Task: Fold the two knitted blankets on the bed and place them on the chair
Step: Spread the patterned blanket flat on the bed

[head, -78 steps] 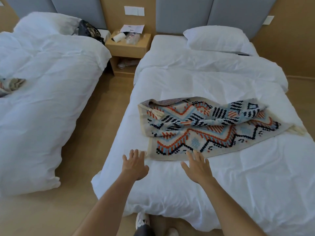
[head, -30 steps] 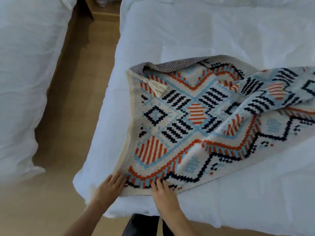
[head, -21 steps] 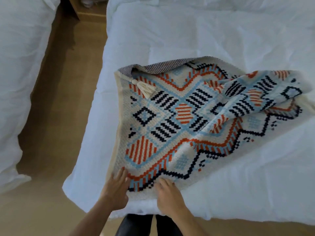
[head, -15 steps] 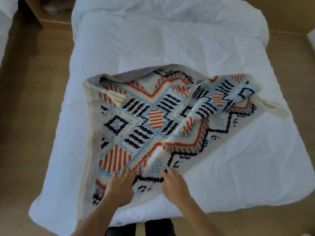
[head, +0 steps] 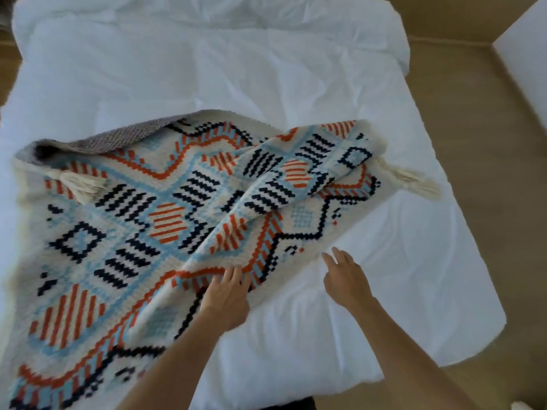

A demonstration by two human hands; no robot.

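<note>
Your left hand rests palm-down on the knitted blanket, fingers apparently pinching a raised fold, though blur obscures the grip. Your right hand hovers open just beside its edge. Blanket lies rumpled across the white bed, tassel trailing right.

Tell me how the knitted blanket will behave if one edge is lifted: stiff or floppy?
Probably floppy: the knitted blanket already lies in soft folds and ridges near the left hand. It likely drags rather than slides on the wrinkled duvet. The tassel would probably dangle.
</note>
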